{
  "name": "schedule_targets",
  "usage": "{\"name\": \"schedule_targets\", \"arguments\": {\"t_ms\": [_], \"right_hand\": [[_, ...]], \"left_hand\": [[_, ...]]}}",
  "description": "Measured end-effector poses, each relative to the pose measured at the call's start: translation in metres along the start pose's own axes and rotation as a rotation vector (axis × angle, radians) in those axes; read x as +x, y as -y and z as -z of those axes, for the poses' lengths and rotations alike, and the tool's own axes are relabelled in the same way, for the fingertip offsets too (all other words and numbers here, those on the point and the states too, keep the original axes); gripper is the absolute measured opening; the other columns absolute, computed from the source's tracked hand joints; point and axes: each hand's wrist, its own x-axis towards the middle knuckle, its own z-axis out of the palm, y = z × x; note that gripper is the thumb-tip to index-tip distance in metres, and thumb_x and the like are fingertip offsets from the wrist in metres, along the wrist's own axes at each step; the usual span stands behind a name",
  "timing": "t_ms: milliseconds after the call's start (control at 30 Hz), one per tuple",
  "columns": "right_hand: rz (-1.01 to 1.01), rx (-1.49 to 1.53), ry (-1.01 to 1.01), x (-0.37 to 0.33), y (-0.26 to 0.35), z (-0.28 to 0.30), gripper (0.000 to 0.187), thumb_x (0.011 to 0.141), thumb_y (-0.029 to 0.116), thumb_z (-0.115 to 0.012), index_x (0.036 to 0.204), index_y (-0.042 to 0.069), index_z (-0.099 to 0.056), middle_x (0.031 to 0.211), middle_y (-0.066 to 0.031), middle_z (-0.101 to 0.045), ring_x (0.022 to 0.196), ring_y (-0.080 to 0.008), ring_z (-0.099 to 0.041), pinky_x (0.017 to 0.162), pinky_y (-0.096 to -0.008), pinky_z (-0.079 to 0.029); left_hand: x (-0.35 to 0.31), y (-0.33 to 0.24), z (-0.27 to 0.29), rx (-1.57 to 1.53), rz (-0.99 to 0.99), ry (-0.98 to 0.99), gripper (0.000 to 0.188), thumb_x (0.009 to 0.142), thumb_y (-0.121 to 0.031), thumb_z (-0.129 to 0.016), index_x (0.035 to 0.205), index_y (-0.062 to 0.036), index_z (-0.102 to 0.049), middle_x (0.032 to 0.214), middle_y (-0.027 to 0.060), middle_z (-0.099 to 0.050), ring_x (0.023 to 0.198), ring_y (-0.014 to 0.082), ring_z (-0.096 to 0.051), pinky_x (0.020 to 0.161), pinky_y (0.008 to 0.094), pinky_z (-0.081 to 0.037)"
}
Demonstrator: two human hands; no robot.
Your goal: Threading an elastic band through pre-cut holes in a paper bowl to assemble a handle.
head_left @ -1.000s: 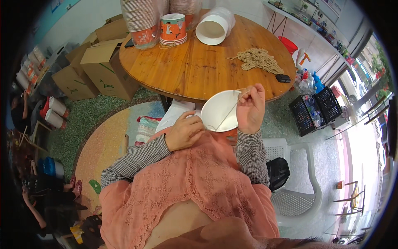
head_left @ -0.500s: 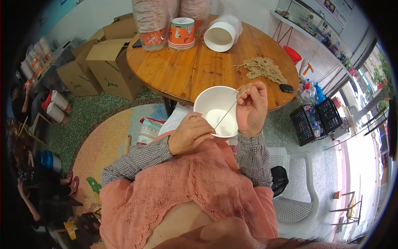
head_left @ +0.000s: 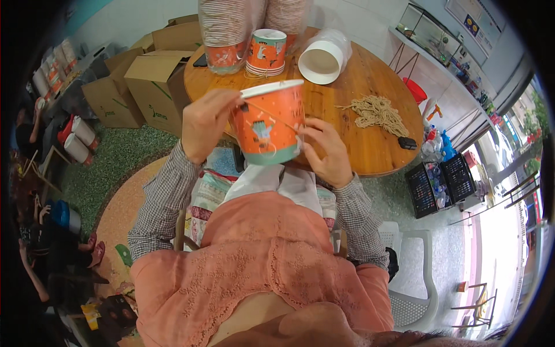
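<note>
An orange paper bucket [head_left: 266, 136] with a green base band, white rim and printed animal figures is held up, slightly tilted, in front of the table edge. A thin twine cord [head_left: 273, 116] slants across its front, from the upper left down to the right. My left hand [head_left: 206, 122] is closed at the bucket's upper left side, by the cord's upper end. At the lower right side, my right hand [head_left: 328, 151] has its thumb and fingers bent against the bucket, near the cord's other end. The bucket's inside is hidden.
On the round wooden table [head_left: 329, 124] are a bundle of twine [head_left: 378, 114], a small black object [head_left: 407, 143], an orange bucket stack [head_left: 266, 53], a wrapped white stack [head_left: 321, 62] and tall wrapped stacks [head_left: 223, 26]. Cardboard boxes [head_left: 159, 95] stand left; a plastic chair [head_left: 413, 283] is right.
The bucket has been raised and turned from its open top facing me to its printed side facing me. My left hand has moved up and left, my right hand lower.
</note>
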Motion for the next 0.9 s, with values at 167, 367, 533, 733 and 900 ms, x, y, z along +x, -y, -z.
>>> {"name": "schedule_targets", "arguments": {"t_ms": [167,367,533,733,900], "right_hand": [[-0.493,0.380,-0.227,0.002,-0.034,-0.038,0.034,0.085,0.010,-0.066,0.116,-0.001,-0.056,0.109,-0.0113,-0.060,0.091,-0.0179,-0.062,0.078,-0.0298,-0.051],[-0.659,0.529,-0.292,0.056,-0.069,-0.068,0.044,0.084,0.010,-0.069,0.122,-0.001,-0.050,0.107,-0.0112,-0.060,0.078,-0.0139,-0.063,0.066,-0.0237,-0.051],[-0.544,0.286,-0.516,0.100,-0.151,-0.081,0.031,0.087,0.009,-0.064,0.114,0.000,-0.053,0.087,-0.0076,-0.065,0.064,-0.0116,-0.065,0.049,-0.0212,-0.049],[-0.349,0.249,-0.548,0.168,-0.233,-0.069,0.021,0.087,0.003,-0.061,0.107,0.001,-0.059,0.095,-0.0104,-0.066,0.066,-0.0148,-0.067,0.058,-0.0254,-0.052],[-0.233,-0.198,-0.304,0.245,-0.277,-0.070,0.023,0.083,0.008,-0.065,0.104,0.003,-0.059,0.096,-0.0149,-0.066,0.082,-0.0289,-0.066,0.072,-0.0357,-0.052]], "left_hand": [[0.001,0.067,-0.054,-0.397,0.493,-0.172,0.013,0.086,-0.005,-0.064,0.094,0.0041,-0.067,0.080,0.0079,-0.068,0.073,0.0131,-0.065,0.064,0.0257,-0.051],[0.004,0.116,-0.141,-0.916,0.784,-0.397,0.016,0.089,-0.011,-0.064,0.098,0.0010,-0.068,0.080,0.0012,-0.066,0.068,0.0070,-0.060,0.060,0.0207,-0.050],[0.024,0.118,-0.207,-1.078,0.867,-0.454,0.015,0.089,-0.011,-0.064,0.098,0.0009,-0.068,0.082,0.0017,-0.065,0.069,0.0068,-0.060,0.059,0.0211,-0.052],[0.019,0.142,-0.274,-1.027,0.819,-0.356,0.032,0.090,-0.007,-0.060,0.120,0.0042,-0.055,0.102,0.0054,-0.064,0.088,0.0129,-0.059,0.082,0.0244,-0.048],[-0.042,0.173,-0.304,-0.430,0.659,0.152,0.026,0.087,-0.010,-0.060,0.110,0.0013,-0.062,0.103,0.0139,-0.067,0.093,0.0227,-0.064,0.082,0.0313,-0.049]]}}
